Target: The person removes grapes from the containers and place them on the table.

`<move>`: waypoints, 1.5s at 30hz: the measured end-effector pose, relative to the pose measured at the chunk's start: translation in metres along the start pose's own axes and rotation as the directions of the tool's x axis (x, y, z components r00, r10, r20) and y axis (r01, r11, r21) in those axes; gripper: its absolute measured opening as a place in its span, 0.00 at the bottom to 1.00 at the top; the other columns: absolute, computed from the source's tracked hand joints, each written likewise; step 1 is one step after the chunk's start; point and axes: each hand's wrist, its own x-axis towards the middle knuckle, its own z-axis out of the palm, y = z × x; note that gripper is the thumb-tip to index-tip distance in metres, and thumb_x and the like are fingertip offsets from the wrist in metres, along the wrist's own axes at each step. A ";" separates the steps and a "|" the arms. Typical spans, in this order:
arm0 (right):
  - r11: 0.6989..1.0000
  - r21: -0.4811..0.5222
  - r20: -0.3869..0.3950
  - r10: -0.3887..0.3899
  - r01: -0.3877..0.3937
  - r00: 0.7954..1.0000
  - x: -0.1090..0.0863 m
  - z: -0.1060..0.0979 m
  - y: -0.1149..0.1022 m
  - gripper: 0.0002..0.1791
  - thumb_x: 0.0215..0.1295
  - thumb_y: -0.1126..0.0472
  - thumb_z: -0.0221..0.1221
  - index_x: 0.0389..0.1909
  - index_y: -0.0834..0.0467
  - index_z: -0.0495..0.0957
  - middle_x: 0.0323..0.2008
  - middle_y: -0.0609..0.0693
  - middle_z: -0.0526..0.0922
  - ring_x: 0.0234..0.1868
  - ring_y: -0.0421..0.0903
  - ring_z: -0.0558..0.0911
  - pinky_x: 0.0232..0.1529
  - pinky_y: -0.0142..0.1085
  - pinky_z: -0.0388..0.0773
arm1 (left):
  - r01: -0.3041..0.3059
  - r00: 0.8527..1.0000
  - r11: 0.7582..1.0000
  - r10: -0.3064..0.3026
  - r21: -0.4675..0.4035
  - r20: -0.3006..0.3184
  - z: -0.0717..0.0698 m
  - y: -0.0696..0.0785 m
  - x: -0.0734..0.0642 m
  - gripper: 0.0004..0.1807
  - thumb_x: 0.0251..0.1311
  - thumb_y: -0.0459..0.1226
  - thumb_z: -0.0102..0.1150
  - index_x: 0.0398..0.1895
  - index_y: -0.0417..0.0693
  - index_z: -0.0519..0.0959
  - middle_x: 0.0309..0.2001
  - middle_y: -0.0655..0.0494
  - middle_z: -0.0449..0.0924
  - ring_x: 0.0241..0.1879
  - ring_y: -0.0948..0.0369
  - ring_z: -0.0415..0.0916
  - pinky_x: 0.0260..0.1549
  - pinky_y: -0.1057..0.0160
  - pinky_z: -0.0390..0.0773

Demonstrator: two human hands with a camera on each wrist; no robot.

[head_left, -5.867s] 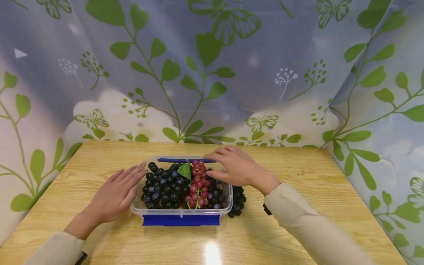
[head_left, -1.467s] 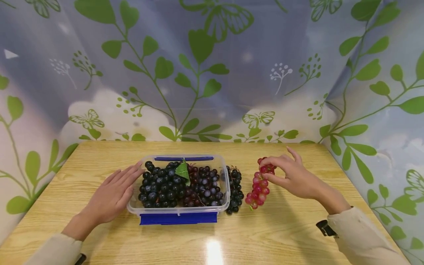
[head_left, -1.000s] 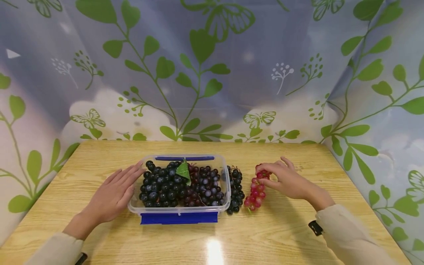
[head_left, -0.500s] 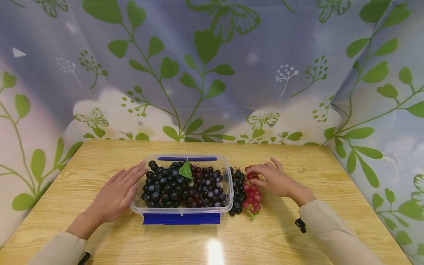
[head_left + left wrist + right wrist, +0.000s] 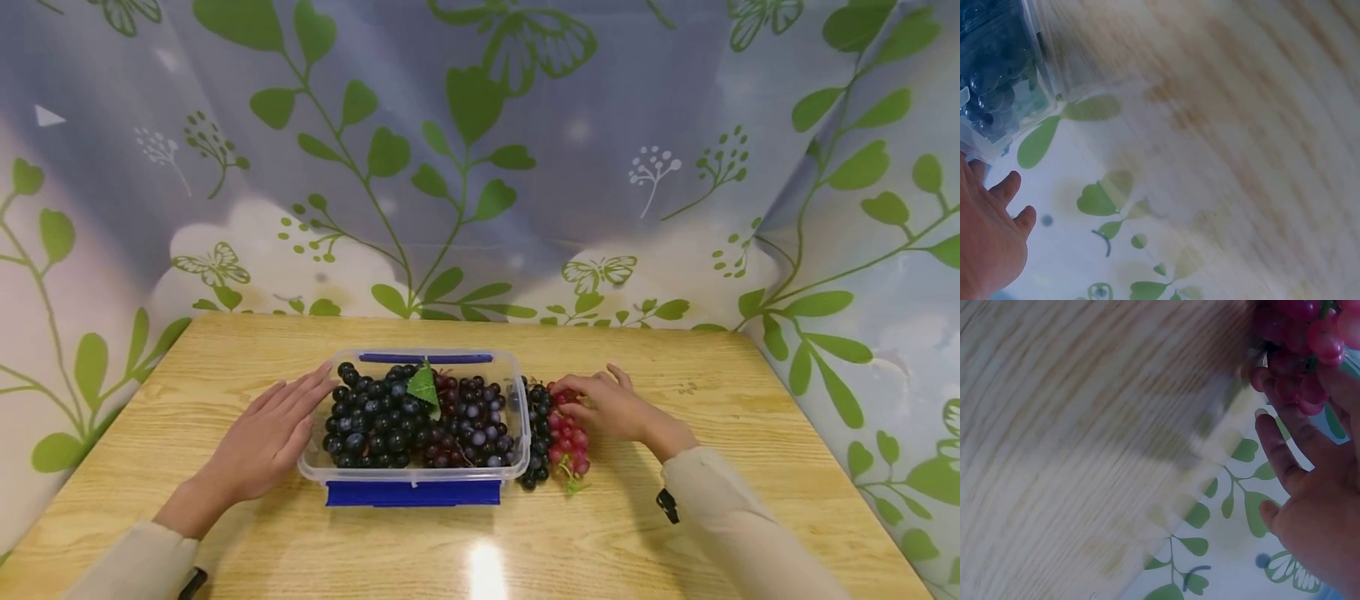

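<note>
A clear plastic container with blue clips stands in front of me in the head view. Inside it are a bunch of black grapes with a green leaf, and a bunch of dark purple grapes on the right. My left hand rests its straight fingers against the container's left side. With thumb and fingertips my right hand pinches the upper end of a bunch of red grapes. This bunch lies beside another black bunch, close against the container's right side.
The wooden table reaches back to a curtain printed with leaves and butterflies. A bright light reflection lies on the front of the table.
My right hand has taken the red grapes out of the container to the right, then lowered them leftward beside the black bunch on the table. The left hand has stayed at the container.
</note>
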 end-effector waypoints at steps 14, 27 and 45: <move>1.000 -0.002 -0.017 -0.008 0.008 1.000 -0.001 0.002 0.005 0.19 0.71 0.53 0.54 0.60 0.51 0.75 0.46 0.45 0.83 0.53 0.53 0.77 0.63 0.66 0.36 | 0.014 1.000 1.000 -0.014 -0.009 0.027 -0.003 0.002 0.001 0.28 0.69 0.34 0.43 0.73 0.48 0.59 0.74 0.53 0.49 0.67 0.45 0.58 0.62 0.43 0.54; 0.998 -0.039 -0.042 0.052 -0.054 0.998 -0.008 -0.008 -0.006 0.22 0.73 0.49 0.49 0.65 0.51 0.71 0.60 0.55 0.74 0.61 0.61 0.68 0.64 0.63 0.47 | 0.008 1.000 1.000 -0.007 -0.009 0.023 0.000 -0.001 0.001 0.28 0.69 0.34 0.43 0.73 0.47 0.58 0.75 0.53 0.47 0.67 0.47 0.57 0.63 0.44 0.54; 0.974 -0.214 -0.143 -0.104 0.072 0.984 0.000 -0.031 -0.061 0.23 0.73 0.46 0.49 0.64 0.49 0.72 0.58 0.51 0.75 0.60 0.54 0.69 0.61 0.52 0.63 | 0.003 1.000 1.000 -0.002 -0.025 0.013 -0.001 0.001 0.001 0.28 0.70 0.34 0.41 0.73 0.46 0.58 0.75 0.54 0.47 0.68 0.49 0.57 0.63 0.44 0.55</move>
